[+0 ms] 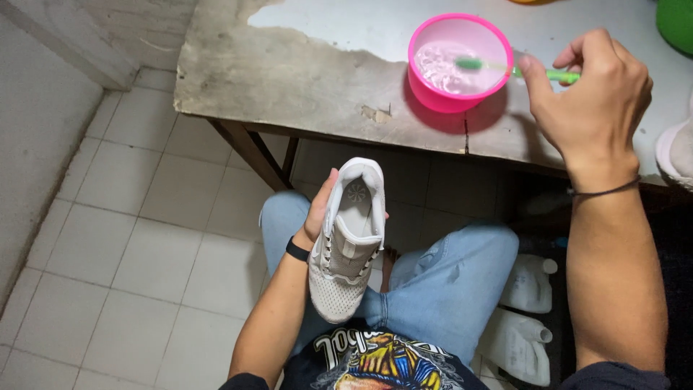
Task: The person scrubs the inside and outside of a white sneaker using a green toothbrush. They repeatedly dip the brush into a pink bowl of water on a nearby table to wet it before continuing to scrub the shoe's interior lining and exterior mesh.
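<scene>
white perforated shoe, pink bowl, green toothbrush, blue jeans.

White perforated sneaker is being held opening-up over the lap; green toothbrush is dipping bristles into soapy pink bowl.

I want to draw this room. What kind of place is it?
Probably a home washing corner: a worn wooden table on pale floor tiles, a pink bowl of soapy water, and white jugs underneath.

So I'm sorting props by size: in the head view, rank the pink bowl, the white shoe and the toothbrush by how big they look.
1. white shoe, though it is nearer the camera
2. pink bowl
3. toothbrush, partly hidden in the right hand
</scene>
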